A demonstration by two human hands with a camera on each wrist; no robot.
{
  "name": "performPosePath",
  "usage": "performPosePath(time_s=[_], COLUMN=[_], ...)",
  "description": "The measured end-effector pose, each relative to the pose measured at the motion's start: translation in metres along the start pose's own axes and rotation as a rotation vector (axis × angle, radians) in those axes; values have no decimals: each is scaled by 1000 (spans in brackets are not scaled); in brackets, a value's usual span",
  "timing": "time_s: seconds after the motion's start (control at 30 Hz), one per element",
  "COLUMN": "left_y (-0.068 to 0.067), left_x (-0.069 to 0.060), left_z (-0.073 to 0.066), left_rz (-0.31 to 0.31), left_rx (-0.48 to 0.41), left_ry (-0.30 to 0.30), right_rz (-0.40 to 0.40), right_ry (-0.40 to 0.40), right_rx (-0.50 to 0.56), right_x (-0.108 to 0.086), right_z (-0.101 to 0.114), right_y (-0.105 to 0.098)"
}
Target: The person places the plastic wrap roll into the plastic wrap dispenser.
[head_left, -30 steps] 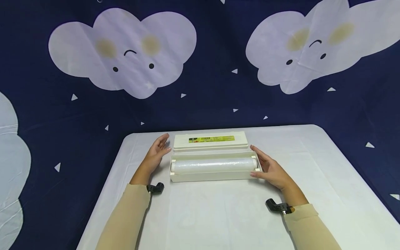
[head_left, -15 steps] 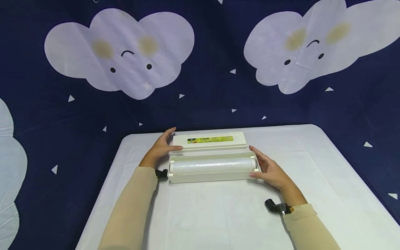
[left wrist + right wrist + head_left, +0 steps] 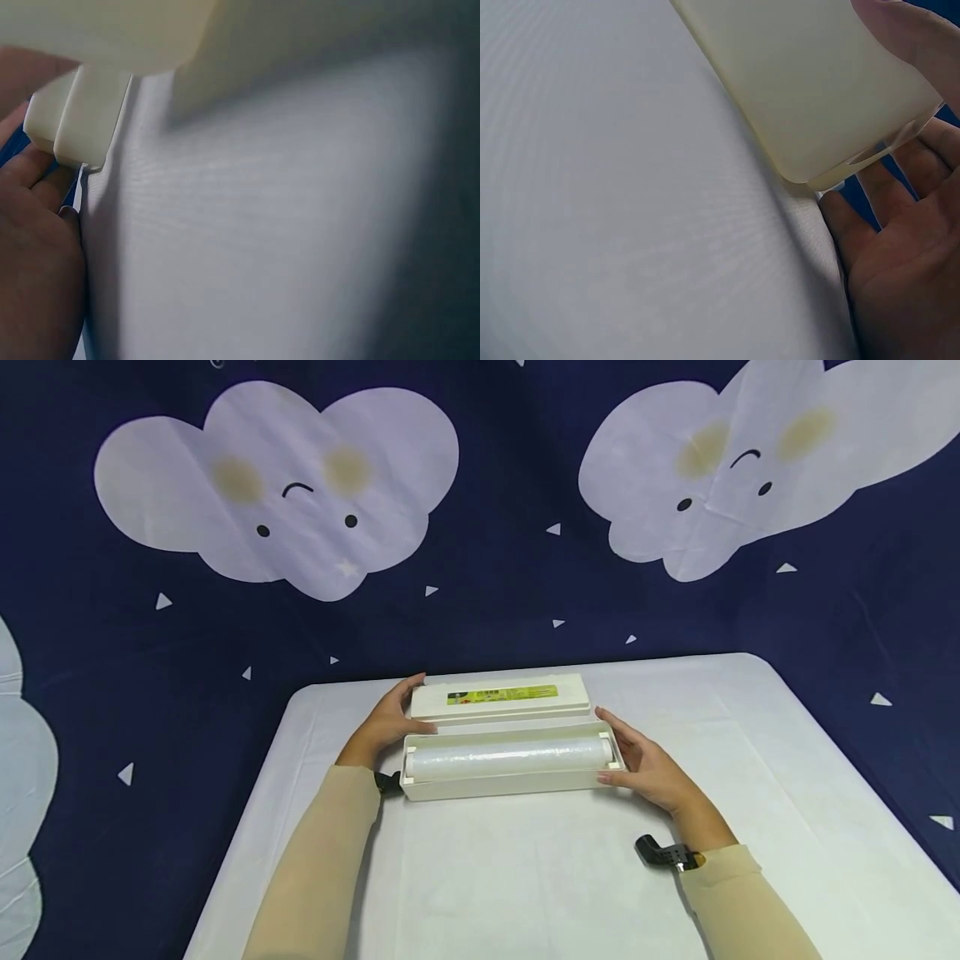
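A long white box [image 3: 480,788] stands without its lid on the table, with a roll of clear plastic wrap [image 3: 510,758] lying inside. Behind it lies the white lid [image 3: 427,703], which bears a yellow-green label [image 3: 502,695]. My left hand [image 3: 381,722] grips the lid's left end, thumb in front and fingers behind. In the left wrist view the lid's end [image 3: 94,120] sits between thumb and fingers, and the box's corner [image 3: 97,34] blurs the top. My right hand [image 3: 654,770] holds the box's right end, thumb on the front wall and fingers round the back corner.
A white cloth covers the table [image 3: 525,877]. Behind its far edge hangs a dark blue curtain [image 3: 510,568] with cloud prints. Each wrist wears a small black camera, such as the right one [image 3: 663,853].
My left hand has moved from beside the boxes forward and right onto the lid's left end, and now grips it. The right hand keeps its hold on the box.
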State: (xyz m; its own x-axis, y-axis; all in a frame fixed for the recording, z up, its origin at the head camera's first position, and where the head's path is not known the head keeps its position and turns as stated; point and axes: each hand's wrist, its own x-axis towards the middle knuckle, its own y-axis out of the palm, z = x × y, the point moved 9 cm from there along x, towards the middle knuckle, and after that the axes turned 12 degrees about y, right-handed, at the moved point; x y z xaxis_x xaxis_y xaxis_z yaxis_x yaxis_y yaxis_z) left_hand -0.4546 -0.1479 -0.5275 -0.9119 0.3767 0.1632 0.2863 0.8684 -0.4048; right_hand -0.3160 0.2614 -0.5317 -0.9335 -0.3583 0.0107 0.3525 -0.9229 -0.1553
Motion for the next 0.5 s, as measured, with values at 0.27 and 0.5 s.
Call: performPosePath(time_s=[0.27,0.5], left_y=[-1,-3], left_x=[-1,-4], left_z=[-2,-2], left_rz=[-17,-37], left_rx=[-22,-36], left_ry=[10,83], right_rz=[-14,1], right_ry=[26,12], right_rx=[26,36], right_x=[-1,0], right_z=[-1,2], right_y=[-1,1])
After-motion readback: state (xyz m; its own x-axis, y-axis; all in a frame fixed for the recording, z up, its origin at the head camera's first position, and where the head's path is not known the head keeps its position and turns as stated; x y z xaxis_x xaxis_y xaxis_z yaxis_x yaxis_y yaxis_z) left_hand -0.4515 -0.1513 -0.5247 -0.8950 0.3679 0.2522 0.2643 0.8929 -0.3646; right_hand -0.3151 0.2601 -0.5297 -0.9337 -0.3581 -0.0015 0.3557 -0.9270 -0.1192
